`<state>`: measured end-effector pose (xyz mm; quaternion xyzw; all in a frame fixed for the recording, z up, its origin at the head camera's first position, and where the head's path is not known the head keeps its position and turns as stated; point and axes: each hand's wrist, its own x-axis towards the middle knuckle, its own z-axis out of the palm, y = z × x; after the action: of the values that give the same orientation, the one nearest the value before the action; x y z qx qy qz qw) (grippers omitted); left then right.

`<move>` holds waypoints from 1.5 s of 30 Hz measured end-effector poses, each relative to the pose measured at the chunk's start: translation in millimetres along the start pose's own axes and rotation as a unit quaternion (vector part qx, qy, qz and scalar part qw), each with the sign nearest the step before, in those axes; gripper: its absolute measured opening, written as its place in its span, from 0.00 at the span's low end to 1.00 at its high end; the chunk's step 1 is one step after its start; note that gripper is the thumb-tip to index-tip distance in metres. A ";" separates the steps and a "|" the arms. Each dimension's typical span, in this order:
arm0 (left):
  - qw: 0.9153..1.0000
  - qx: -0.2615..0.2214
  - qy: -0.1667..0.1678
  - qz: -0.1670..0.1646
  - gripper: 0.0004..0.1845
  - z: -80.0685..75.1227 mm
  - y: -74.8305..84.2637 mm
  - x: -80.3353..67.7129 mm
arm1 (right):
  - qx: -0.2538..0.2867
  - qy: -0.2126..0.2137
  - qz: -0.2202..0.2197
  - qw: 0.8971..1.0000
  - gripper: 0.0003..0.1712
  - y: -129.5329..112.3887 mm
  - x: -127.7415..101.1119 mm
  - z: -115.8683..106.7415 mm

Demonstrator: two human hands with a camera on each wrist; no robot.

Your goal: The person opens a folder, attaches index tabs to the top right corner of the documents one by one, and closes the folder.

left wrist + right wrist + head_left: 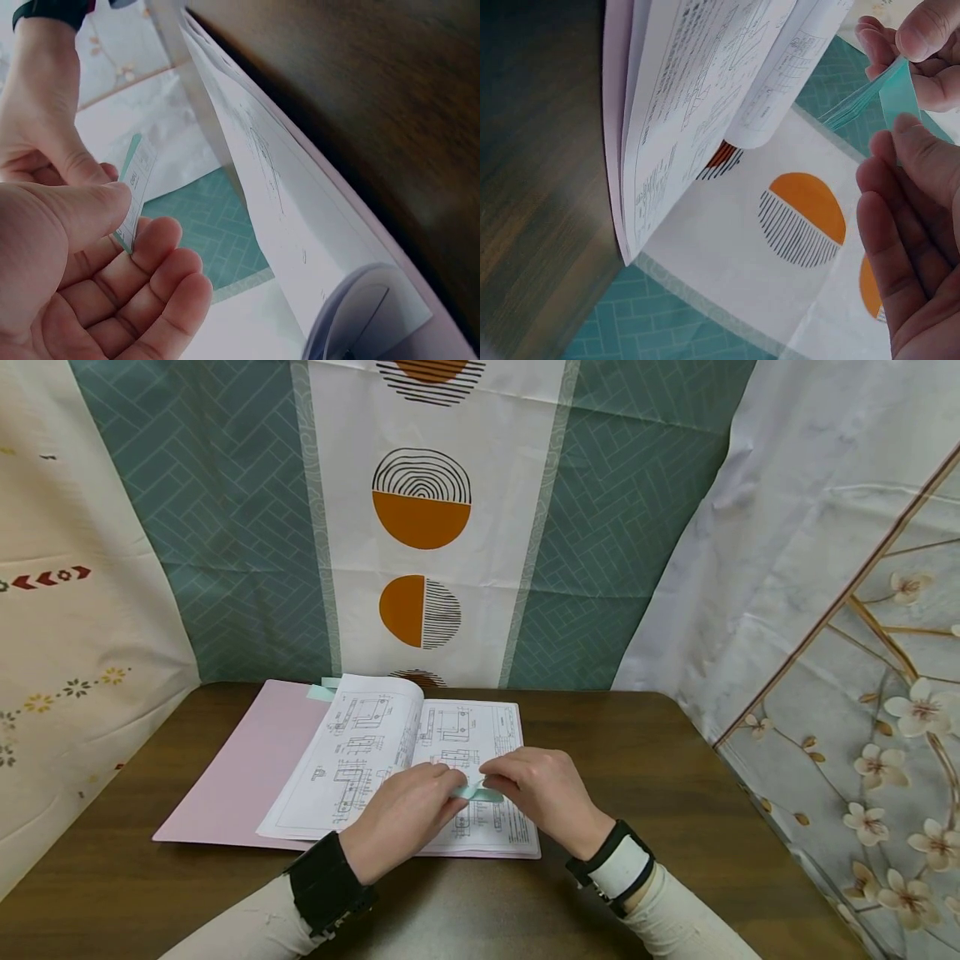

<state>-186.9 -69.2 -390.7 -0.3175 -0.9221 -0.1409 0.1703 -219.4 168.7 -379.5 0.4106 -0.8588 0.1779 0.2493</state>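
An open pink folder point(225, 777) lies on the brown table point(660, 760), with white pages of technical drawings point(360, 752) in it. Both hands meet above the right-hand page point(480, 735). My left hand point(450, 790) pinches a small light green paper strip point(477, 792) between thumb and fingers; the left wrist view shows that strip point(133, 191) edge-on. My right hand point(498, 782) holds the strip's other end, with its fingers point(907, 225) against the green strip point(897, 94). One page curls up at the fold point(780, 90).
More green tabs point(322, 690) stick out at the folder's top edge. Patterned cloths hang behind the table point(420, 518) and to both sides, with a flowered one on the right point(862, 752). Black bands sit on both wrists.
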 end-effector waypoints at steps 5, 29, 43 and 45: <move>1.000 -0.005 -0.011 -0.009 0.13 -0.7 0.9 -0.5 | 0.011 0.015 -0.005 1.000 0.16 -0.5 1.2 -0.1; 1.000 -0.003 0.023 -0.005 0.12 -1.8 -2.3 -1.4 | 0.041 -0.055 0.005 0.998 0.17 1.3 1.5 1.6; 1.000 0.008 0.025 -0.003 0.12 0.2 -2.3 -1.2 | 0.042 -0.090 0.024 0.995 0.17 1.5 0.4 2.5; 1.000 0.008 0.026 -0.003 0.13 -0.3 -2.3 -1.4 | 0.048 -0.089 0.023 0.995 0.16 1.9 0.9 2.1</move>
<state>-187.2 -71.8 -391.3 -0.3098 -0.9195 -0.1416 0.1962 -222.0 168.2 -380.8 0.4160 -0.8775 0.1873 0.1480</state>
